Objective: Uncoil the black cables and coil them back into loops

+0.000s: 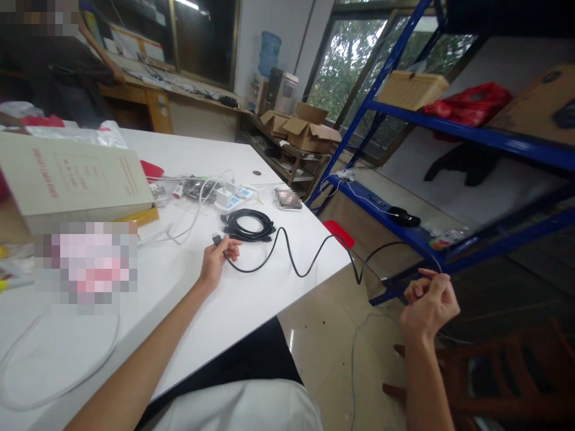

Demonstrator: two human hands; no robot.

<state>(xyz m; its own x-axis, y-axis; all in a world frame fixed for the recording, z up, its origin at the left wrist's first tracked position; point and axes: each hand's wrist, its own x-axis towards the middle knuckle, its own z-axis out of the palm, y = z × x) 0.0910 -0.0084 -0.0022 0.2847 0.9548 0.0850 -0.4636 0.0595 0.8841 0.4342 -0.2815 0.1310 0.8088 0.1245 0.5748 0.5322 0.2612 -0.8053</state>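
A black cable (302, 274) with a wavy slack stretches between my two hands. My left hand (220, 256), over the white table (224, 317), is closed on one end of it, and a dark plug (217, 239) sticks out past the thumb. Off the table's right edge, my right hand (433, 299) pinches the cable farther along; what its fingers hide I cannot see. Just beyond my left hand lies a coiled black cable (251, 225) on the table.
Behind the coil sit a white power strip (231, 199) and tangled white cords. A pale box (76, 179) stands at the left. Blue metal shelving (485, 131) rises on the right, above a wooden chair (507, 371). Another person (49, 66) stands at the far left.
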